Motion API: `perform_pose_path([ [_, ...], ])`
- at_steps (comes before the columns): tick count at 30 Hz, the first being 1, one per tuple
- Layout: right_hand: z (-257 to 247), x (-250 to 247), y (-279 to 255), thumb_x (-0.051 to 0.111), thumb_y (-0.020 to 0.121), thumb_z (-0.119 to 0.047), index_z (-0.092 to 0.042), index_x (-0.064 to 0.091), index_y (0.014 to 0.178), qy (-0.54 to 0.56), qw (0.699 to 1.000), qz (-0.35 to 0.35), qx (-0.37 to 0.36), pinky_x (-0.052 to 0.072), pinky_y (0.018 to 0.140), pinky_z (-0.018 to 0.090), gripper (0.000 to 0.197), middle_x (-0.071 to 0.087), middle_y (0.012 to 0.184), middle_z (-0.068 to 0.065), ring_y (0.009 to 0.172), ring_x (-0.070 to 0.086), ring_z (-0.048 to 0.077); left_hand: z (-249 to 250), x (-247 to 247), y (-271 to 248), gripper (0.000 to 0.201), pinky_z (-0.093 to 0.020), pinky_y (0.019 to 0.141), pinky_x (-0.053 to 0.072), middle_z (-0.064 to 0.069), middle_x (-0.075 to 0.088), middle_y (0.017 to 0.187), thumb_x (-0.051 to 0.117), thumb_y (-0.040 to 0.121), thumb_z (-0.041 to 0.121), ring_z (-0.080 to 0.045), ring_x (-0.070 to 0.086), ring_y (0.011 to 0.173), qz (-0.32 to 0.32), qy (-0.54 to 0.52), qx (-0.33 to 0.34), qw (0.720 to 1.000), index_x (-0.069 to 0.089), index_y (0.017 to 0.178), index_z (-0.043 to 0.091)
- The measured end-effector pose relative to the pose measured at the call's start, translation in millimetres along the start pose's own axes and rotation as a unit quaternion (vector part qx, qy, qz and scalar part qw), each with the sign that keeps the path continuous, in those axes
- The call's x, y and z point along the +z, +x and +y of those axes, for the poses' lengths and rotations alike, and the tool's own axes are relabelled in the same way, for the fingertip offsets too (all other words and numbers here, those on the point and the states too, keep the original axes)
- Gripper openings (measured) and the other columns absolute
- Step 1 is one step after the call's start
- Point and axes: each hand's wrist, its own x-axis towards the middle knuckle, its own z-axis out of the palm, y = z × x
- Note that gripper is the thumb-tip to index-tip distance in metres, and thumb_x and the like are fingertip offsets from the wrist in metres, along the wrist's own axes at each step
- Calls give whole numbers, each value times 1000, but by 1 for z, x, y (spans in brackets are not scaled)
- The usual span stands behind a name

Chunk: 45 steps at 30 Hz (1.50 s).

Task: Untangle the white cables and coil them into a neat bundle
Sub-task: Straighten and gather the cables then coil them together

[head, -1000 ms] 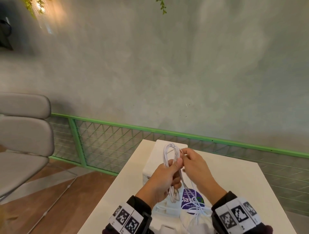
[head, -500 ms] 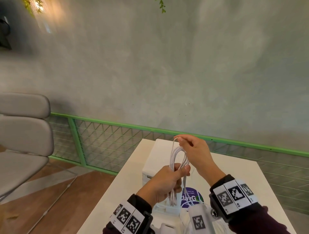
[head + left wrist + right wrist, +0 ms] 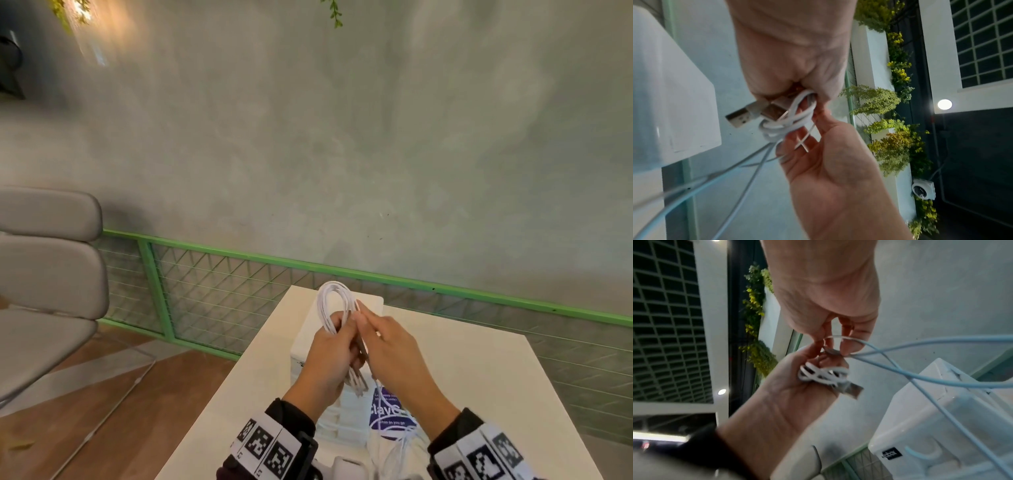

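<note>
The upright coil (image 3: pixel 334 308) is gripped by the left hand (image 3: pixel 329 356); a loose strand (image 3: pixel 900 344), pinched just beside by the right hand (image 3: pixel 394 353), trails down toward the desk (image 3: pixel 479 377).

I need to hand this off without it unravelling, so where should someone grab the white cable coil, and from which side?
Best around the gathered middle of the white cable coil, right where the left hand grips it, coming in from the left side. There the strands lie bunched together; the top loop is open and the USB plugs dangle below. The right hand pinches the loose strand on the other side.
</note>
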Motion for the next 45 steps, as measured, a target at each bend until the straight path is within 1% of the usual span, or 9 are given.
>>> perform_pose_path([
  [3, 4, 9, -7, 22, 98, -40, -32, 27, 143, -96, 995, -34, -15, 45, 83, 28, 46, 51, 102, 1, 94, 53, 16, 0, -3, 2, 30, -20, 41, 41, -3, 53, 48, 59, 88, 35, -13, 49, 41, 21, -59, -33, 997, 62, 78, 7],
  [8, -1, 7, -13, 28, 92, -56, -20, 44, 129, -219, 969, -115, -27, 39, 75, 33, 53, 64, 108, 5, 97, 50, 23, 4, -8, 5, 18, -21, 44, 50, -4, 62, 52, 63, 86, 22, -16, 60, 44, 33, -184, -93, 978, 60, 73, 9],
  [11, -2, -2, -2, 61, 77, -56, -12, 60, 103, -55, 975, -203, 73, 48, 79, 36, 51, 69, 98, 6, 87, 62, 22, 3, -8, 5, 28, -20, 43, 48, -1, 53, 47, 61, 88, 28, -12, 55, 40, 45, -189, -110, 975, 56, 66, 12],
  [14, 0, -3, 1, 72, 74, -12, -8, 60, 93, 178, 927, -297, 144, 57, 62, 34, 23, 69, 74, 6, 65, 66, 23, 6, -5, 3, 31, -17, 35, 32, 4, 31, 41, 56, 91, 30, -8, 32, 33, 20, -179, -103, 978, 52, 65, 12],
  [20, 8, 4, -2, 53, 77, -1, -10, 53, 64, 179, 922, -280, 199, 24, 41, 19, 16, 52, 49, 3, 35, 35, 12, 8, -11, 6, 28, -25, 52, 37, 5, 44, 42, 57, 91, 28, -14, 45, 42, -26, 16, -27, 999, 57, 67, 14],
  [25, 12, -2, -5, 52, 84, -7, -9, 62, 90, 173, 916, -303, 200, 21, 41, 22, 12, 44, 53, 2, 38, 28, 11, 22, -24, 10, 22, -7, 51, 44, 7, 62, 58, 67, 84, 21, -1, 57, 52, 0, 157, 42, 987, 68, 63, 15],
  [34, -4, -2, -4, 42, 96, -32, -19, 47, 97, -194, 944, -266, -5, 34, 58, 23, 14, 57, 85, 2, 74, 52, 18, 21, -10, 13, 36, -24, 50, 50, 2, 45, 47, 45, 95, 36, -10, 41, 38, 2, -259, -73, 963, 55, 73, 9],
  [37, -4, 7, -12, 33, 98, -34, -13, 38, 123, -383, 902, -189, -65, 34, 60, 30, 33, 63, 107, 11, 79, 57, 31, 18, -11, 22, 42, -25, 49, 49, 3, 40, 42, 42, 97, 37, -10, 38, 36, 55, -264, -100, 958, 46, 63, 12],
  [45, 8, 11, -24, 40, 88, -5, -9, 53, 102, -457, 848, -195, -181, 4, 43, 29, 20, 12, 56, -2, 42, 10, 14, -23, -13, 26, 34, -25, 48, 36, -7, 47, 60, 36, 94, 3, -18, 41, 54, 208, -3, -170, 963, 44, 61, 6],
])
